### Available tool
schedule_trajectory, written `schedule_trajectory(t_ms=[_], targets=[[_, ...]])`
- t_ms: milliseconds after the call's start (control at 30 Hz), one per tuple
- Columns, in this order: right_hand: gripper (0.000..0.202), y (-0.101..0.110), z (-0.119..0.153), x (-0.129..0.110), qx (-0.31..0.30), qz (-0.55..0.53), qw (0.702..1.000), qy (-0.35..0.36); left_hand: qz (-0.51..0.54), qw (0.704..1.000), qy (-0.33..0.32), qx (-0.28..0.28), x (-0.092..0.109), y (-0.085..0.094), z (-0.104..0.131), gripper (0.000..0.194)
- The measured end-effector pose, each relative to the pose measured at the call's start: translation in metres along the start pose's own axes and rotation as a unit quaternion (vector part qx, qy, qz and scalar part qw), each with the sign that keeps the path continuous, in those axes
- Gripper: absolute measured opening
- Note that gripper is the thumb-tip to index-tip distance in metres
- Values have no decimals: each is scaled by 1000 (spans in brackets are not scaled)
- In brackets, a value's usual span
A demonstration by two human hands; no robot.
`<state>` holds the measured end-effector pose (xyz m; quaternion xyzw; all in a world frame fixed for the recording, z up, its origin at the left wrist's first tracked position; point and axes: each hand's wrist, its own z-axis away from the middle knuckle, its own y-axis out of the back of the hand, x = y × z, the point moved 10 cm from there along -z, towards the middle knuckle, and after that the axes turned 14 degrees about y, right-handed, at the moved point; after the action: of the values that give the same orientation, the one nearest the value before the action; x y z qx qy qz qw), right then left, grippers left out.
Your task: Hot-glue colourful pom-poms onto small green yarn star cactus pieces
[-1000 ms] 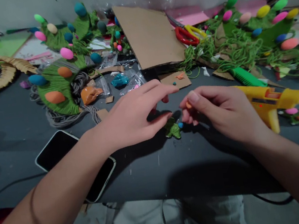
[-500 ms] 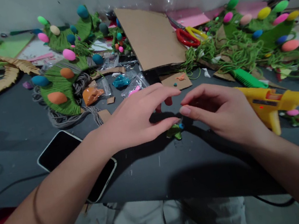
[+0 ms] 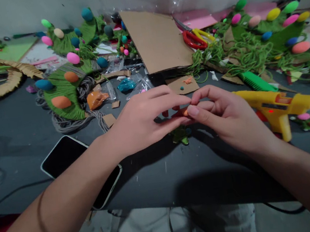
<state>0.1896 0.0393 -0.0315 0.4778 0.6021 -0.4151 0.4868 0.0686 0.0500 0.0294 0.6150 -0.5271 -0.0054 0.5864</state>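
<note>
Over the dark table, my left hand and my right hand meet at their fingertips. Between them is a small orange piece of clay, mostly covered by the fingers. My right thumb and forefinger pinch it from one side; my left thumb and fingertips close on it from the other. Just below the fingers, a small green leafy piece lies on the table, with a blue bead-like bit partly in shadow. A yellow glue gun with a red light rests beside my right wrist.
A phone lies beneath my left forearm. Behind the hands are a cardboard sheet, red-and-yellow-handled scissors, bagged orange clay and a green comb. Green yarn-wrapped shapes with coloured clay balls line the back.
My right fingers have moved left to meet my left fingertips. An orange piece now shows between them, and the leafy piece is more shaded.
</note>
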Motion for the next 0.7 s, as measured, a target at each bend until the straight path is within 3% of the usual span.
schedule_trajectory(t_ms=[100, 233, 333, 433, 600, 700], targets=[[26, 1, -1, 1, -4, 0, 1000, -1, 5, 1000, -4, 8, 2, 2, 0, 16], [21, 7, -3, -3, 3, 20, 999, 30, 25, 997, 69, 39, -8, 13, -4, 18], [37, 7, -3, -14, 0, 27, 996, 82, 73, 985, 146, 62, -23, 22, -5, 21], [47, 7, -2, -22, 3, 34, 993, 112, 141, 971, 190, 39, -36, 17, -5, 20], [32, 27, 3, -22, 87, 92, 989, 76, 183, 963, 197, 18, -44, 10, -5, 20], [31, 29, 3, -21, 81, 97, 990, 61, 178, 965, 194, 17, -43, 11, -6, 23]])
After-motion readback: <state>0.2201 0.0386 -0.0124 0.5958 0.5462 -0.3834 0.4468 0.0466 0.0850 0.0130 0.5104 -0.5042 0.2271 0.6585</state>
